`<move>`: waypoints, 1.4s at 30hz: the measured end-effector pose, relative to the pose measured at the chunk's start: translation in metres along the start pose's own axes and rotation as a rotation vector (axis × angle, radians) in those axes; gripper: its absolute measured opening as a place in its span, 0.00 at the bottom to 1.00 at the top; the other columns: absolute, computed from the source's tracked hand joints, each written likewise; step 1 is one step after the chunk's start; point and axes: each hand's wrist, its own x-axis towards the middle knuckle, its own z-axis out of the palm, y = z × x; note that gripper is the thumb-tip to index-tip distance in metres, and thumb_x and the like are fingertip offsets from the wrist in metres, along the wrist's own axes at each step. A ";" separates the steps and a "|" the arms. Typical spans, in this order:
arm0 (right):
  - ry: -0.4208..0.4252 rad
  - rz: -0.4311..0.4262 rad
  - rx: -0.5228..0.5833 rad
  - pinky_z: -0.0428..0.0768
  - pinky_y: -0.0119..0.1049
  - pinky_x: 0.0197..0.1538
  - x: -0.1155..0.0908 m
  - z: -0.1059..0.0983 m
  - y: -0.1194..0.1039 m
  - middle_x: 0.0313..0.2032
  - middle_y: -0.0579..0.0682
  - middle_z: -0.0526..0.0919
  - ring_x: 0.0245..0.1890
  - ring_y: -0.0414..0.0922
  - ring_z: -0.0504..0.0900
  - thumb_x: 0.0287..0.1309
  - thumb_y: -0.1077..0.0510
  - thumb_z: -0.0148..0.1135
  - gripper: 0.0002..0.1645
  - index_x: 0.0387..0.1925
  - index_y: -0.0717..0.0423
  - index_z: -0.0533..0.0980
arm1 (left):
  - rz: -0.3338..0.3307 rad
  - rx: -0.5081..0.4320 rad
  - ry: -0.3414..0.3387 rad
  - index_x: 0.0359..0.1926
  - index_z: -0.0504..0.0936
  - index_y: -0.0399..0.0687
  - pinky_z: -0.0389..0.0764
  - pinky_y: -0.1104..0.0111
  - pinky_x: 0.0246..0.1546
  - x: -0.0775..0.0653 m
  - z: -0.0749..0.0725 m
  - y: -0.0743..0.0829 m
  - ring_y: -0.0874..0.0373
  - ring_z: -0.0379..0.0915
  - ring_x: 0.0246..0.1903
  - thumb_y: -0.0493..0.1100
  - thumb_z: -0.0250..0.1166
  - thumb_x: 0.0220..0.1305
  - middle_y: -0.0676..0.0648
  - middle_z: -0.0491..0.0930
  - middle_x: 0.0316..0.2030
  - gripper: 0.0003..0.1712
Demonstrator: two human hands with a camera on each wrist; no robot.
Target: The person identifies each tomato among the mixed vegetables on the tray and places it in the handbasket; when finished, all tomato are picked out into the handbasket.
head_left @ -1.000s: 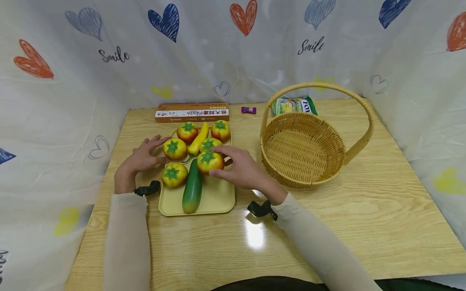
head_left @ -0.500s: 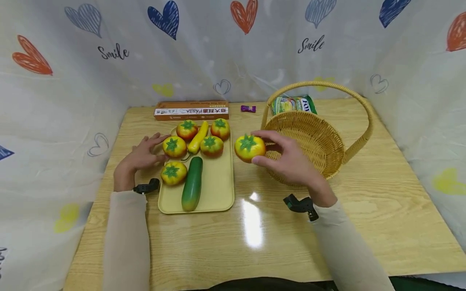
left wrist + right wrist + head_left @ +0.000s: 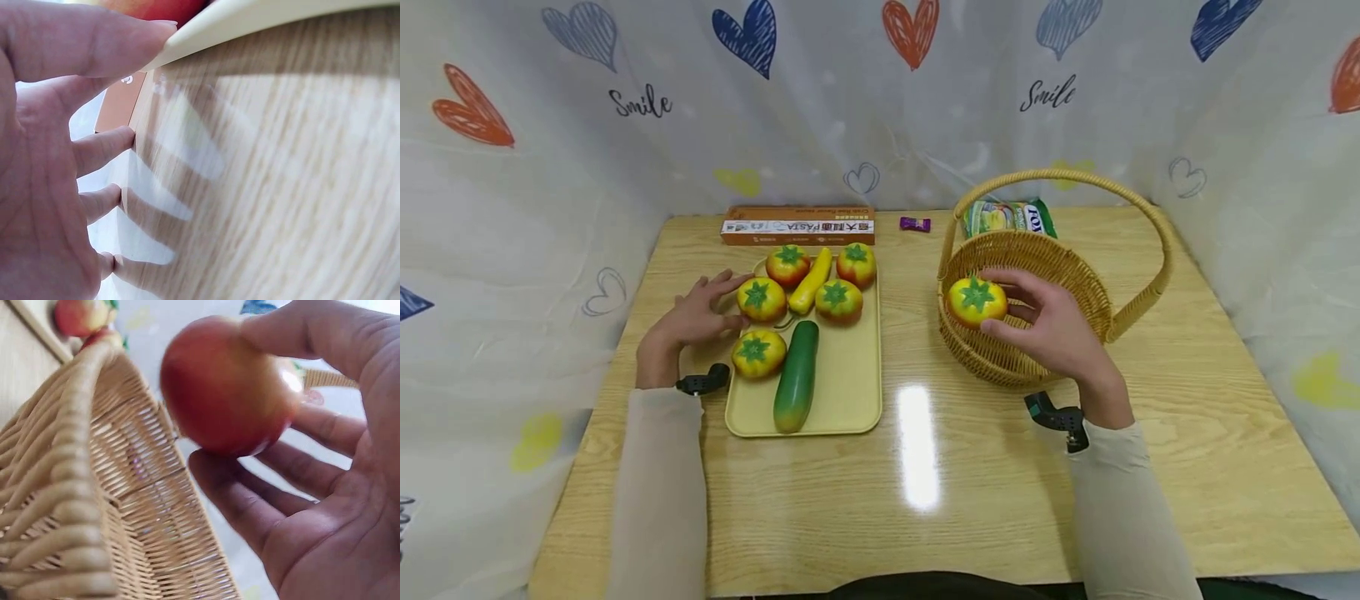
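Observation:
My right hand (image 3: 1051,327) pinches a yellow-red toy tomato (image 3: 976,302) between thumb and fingers, over the left part of a wicker basket (image 3: 953,340). In the right wrist view the tomato (image 3: 225,394) shows its red underside above the basket's rim (image 3: 75,487). At the left edge of a pale yellow tray (image 3: 842,408), my left hand (image 3: 694,317) rests with spread fingers on the table. Its thumb touches the tray's edge (image 3: 206,37) in the left wrist view. The tray bears several more toy tomatoes (image 3: 760,353), a yellow pepper-like vegetable (image 3: 811,283) and a green cucumber-shaped vegetable (image 3: 796,379).
Behind the tray lies a brown pasta box (image 3: 797,226), with a small purple packet (image 3: 915,224) to its right. A green snack bag (image 3: 1011,217) stands behind the basket. The basket's tall handle (image 3: 1052,174) arches over it.
The right hand has lifted the tomato off the tray and carried it right to over the basket. The left hand has stayed at the tray's left edge.

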 end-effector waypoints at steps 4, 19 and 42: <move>-0.014 0.039 -0.014 0.80 0.32 0.58 0.001 0.003 0.008 0.63 0.47 0.76 0.58 0.48 0.80 0.56 0.60 0.74 0.35 0.65 0.45 0.73 | 0.001 -0.002 0.000 0.78 0.58 0.59 0.25 0.20 0.59 0.000 0.000 0.000 0.24 0.24 0.75 0.44 0.66 0.62 0.34 0.40 0.79 0.45; -0.016 0.125 -0.194 0.79 0.51 0.61 0.009 0.011 0.018 0.60 0.49 0.79 0.60 0.51 0.80 0.56 0.54 0.74 0.34 0.64 0.44 0.75 | 0.010 -0.014 0.004 0.78 0.58 0.58 0.25 0.20 0.59 0.000 0.000 0.000 0.24 0.24 0.75 0.42 0.65 0.62 0.34 0.40 0.79 0.45; -0.008 0.214 -0.231 0.76 0.55 0.63 0.008 0.012 0.027 0.66 0.56 0.76 0.65 0.59 0.75 0.59 0.49 0.72 0.37 0.69 0.45 0.71 | -0.011 -0.012 -0.002 0.78 0.58 0.62 0.25 0.21 0.60 0.001 0.001 0.000 0.25 0.24 0.75 0.42 0.66 0.62 0.36 0.39 0.80 0.46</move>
